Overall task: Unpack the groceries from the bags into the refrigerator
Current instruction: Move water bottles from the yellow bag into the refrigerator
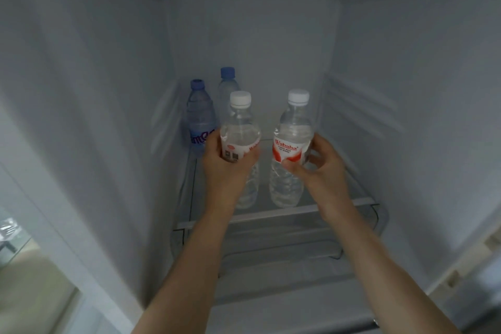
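Both hands inside fridge. Left hand (227, 163) wrapped round left bottle (240, 144); right hand (317, 165) pinching right bottle (291, 149) at label. Both bottles upright, long axis vertical, bases at or just above glass shelf (271, 214). Two blue-capped bottles (200, 114) parked at 11 o'clock, back-left corner. Likely next: push back, toward 12.

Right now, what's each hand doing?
Left hand: grips the left white-capped water bottle around its label.
Right hand: grips the right white-capped Wahaha water bottle around its label.
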